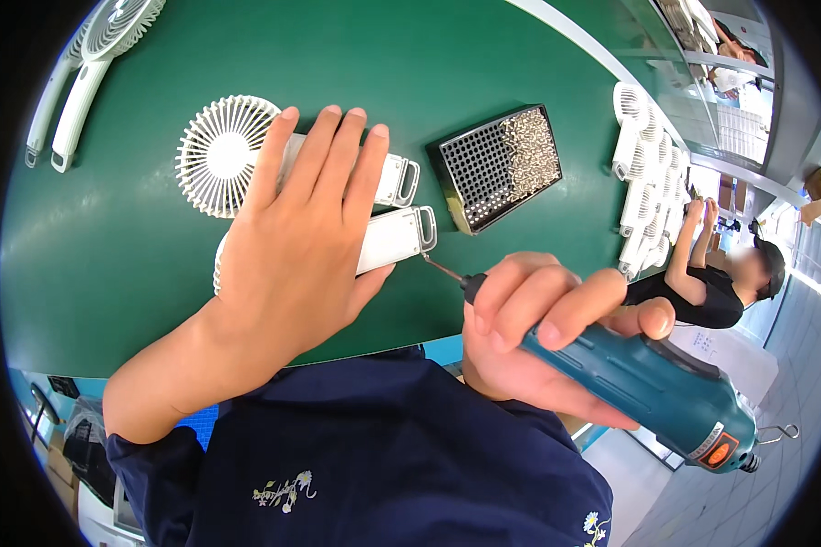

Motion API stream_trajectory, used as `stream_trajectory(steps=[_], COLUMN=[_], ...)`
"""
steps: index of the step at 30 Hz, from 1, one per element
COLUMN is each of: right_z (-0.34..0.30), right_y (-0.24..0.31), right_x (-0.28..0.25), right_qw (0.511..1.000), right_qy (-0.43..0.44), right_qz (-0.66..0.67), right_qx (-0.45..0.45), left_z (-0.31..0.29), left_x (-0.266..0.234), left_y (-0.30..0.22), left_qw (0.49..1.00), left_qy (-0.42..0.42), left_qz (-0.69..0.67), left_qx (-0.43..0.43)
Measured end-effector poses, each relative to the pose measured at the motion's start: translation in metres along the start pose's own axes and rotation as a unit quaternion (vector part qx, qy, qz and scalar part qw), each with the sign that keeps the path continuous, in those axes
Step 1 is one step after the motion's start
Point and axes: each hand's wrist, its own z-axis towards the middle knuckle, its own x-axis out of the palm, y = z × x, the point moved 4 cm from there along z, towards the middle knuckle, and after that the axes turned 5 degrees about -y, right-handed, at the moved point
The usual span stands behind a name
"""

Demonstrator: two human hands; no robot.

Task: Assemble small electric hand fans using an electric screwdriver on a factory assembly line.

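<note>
Green desk. White plastic parts: two handheld fans lie side by side near the desk's near edge, left of its middle. The upper fan shows its round grille; the lower fan is mostly covered, its handle end pointing toward the desk's right edge.

Step in hand, judged: screw-driving at the lower fan's handle end. The bit of the teal electric screwdriver points at that end, beside the loop. Contact between tip and handle: cannot tell. The next move probably calls for lining the bit up squarely and keeping the handle from sliding.

Supply: a black perforated tray sits tilted right of the handles, short of the desk's right edge; small metal pieces, apparently screws, cover its right part.

Pose, left: the left hand is flat, palm down, unclenched, across both fans; fingers point to the far edge, thumb lies beside the lower handle. It appears to steady rather than grip.

Pose, right: the right hand grasps the screwdriver, fingers curled round the front of its body, the tool slanting from beyond the near edge inward to the fan.
</note>
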Motion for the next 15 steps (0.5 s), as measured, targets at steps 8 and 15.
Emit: stream_trajectory(steps=[8,15], right_z=[-0.005,-0.010], right_y=[-0.016,-0.019], right_x=[-0.002,0.000], right_qw=[1.000,1.000], right_qy=[-0.010,-0.020], right_qz=[0.008,-0.003], right_qx=[-0.008,-0.021], left_z=[-0.003,-0.007], left_x=[0.001,0.003], left_y=[0.000,-0.001], left_qw=[1.000,1.000], left_qy=[-0.017,-0.016], left_qz=[-0.017,-0.017], left_qx=[-0.003,-0.005])
